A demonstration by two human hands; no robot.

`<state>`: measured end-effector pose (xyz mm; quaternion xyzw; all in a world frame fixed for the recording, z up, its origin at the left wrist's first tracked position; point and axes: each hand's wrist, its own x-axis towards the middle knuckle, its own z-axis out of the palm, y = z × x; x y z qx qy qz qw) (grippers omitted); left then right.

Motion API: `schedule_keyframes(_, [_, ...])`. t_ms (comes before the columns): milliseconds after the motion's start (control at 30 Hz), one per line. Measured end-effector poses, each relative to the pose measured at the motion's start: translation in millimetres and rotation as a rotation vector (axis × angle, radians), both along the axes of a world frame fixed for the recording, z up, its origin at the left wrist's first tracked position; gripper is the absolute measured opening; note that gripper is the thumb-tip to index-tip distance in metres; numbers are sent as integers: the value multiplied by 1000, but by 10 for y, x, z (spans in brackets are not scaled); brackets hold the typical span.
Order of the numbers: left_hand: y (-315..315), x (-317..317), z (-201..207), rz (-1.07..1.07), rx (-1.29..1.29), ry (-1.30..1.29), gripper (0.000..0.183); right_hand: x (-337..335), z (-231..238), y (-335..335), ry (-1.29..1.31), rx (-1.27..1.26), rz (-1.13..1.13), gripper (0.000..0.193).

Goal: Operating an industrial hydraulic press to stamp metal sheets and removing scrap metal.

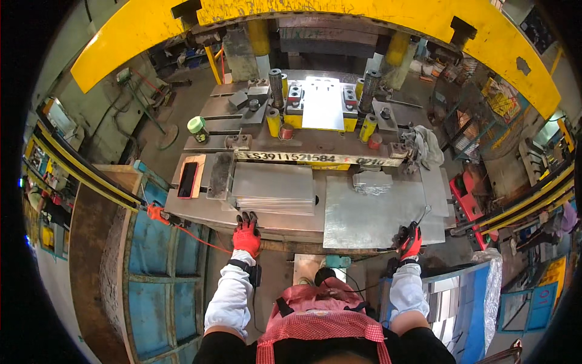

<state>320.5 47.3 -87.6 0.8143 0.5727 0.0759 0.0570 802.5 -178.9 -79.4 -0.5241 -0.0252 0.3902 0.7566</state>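
At near left corner of stack of thin grey rectangular metal sheets (274, 182): left hand (247, 236) in red-and-black glove, fingers slightly apart; contact unclear. Well right of stack: right hand (410, 240) in matching glove, curled around thin metal tool (423, 213). Just right of stack: wide silver metal plate (370, 218).

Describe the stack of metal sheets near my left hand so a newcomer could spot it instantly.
Below the curved yellow beam spanning the top of the view is a metal worktable. On its near part, just beyond the red-gloved left hand, lies the stack of grey rectangular sheets. Its layered near edge sets it apart from the wide flat sheet rightward; it is far broader than the small pile of cut pieces.
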Motion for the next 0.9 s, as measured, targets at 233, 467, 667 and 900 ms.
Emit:
schedule_keyframes(233, [35, 9, -26, 25, -44, 0, 60, 17, -50, -7, -51, 13, -48, 36])
schedule_keyframes(467, [-17, 9, 36, 12, 13, -34, 49, -129, 121, 37, -95, -68, -91, 44])
schedule_keyframes(667, [53, 1, 6, 34, -139, 17, 58, -23, 15, -23, -41, 9, -112, 28])
schedule_keyframes(900, [53, -6, -65, 7, 60, 2, 51, 24, -105, 9, -50, -33, -158, 25])
